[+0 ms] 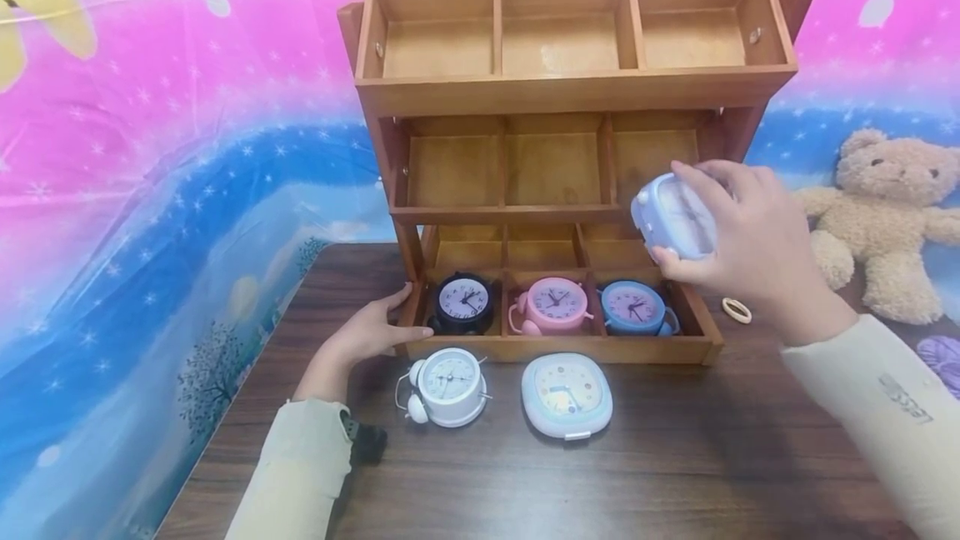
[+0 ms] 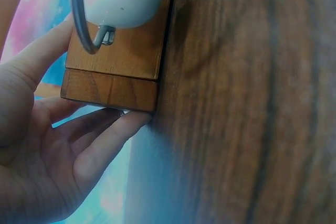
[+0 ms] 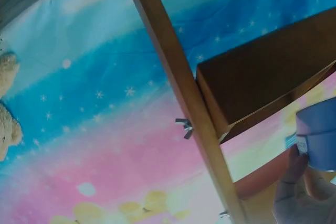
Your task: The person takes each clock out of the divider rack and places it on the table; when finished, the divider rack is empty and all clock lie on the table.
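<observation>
My right hand [image 1: 761,236] grips a light blue alarm clock [image 1: 660,215] between thumb and fingers, in the air before the right side of the wooden shelf [image 1: 570,94]. In the right wrist view the blue clock [image 3: 317,135] shows at the right edge, partly cut off. With thumb and fingers spread around it, my left hand [image 1: 360,336] holds the front left corner of the shelf's bottom tray [image 2: 110,88]. Inside that tray lie a black clock [image 1: 463,302], a pink clock [image 1: 557,305] and a blue clock [image 1: 633,308], one per compartment, faces up.
On the table [image 1: 637,473] in front of the shelf lie a white twin-bell clock [image 1: 450,382] and a pale blue rounded clock [image 1: 567,394]. A wooden ring [image 1: 737,311], a teddy bear [image 1: 885,215] and purple yarn [image 1: 941,361] are at the right. A patterned cloth [image 1: 187,107] hangs behind.
</observation>
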`<state>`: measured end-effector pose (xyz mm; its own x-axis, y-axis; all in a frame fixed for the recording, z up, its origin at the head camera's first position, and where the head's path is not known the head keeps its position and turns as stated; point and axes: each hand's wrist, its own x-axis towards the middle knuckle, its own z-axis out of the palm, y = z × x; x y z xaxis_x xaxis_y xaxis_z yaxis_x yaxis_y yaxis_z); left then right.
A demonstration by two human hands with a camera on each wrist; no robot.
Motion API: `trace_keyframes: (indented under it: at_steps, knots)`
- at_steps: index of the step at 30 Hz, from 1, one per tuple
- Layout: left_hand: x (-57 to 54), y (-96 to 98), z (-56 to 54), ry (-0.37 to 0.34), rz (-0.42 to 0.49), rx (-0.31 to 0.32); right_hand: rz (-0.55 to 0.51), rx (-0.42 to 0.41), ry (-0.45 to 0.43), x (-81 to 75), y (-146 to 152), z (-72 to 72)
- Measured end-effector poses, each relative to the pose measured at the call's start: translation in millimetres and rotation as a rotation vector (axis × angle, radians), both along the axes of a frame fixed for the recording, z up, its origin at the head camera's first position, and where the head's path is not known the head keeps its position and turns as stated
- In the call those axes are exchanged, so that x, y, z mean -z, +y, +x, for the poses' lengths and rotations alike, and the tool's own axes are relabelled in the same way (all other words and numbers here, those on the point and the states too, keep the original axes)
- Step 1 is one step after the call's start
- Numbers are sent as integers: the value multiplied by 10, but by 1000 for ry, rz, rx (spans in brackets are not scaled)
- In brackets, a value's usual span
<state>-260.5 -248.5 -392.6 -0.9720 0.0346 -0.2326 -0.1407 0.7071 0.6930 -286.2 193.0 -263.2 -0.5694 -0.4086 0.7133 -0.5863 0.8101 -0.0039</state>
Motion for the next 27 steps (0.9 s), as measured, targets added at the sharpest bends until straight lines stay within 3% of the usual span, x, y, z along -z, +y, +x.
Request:
trace_keyframes:
  at_steps: [15, 21, 27]
  knots:
    - [-6, -1, -24, -17, 2, 20, 148, 41, -207, 694, 112, 609]
    - [-2, -6, -16, -21, 0, 21, 176, 67, -324, 892, 179, 663]
    - [-11, 0, -18, -22, 3, 27, 170, 47, -332, 1106, 222, 688]
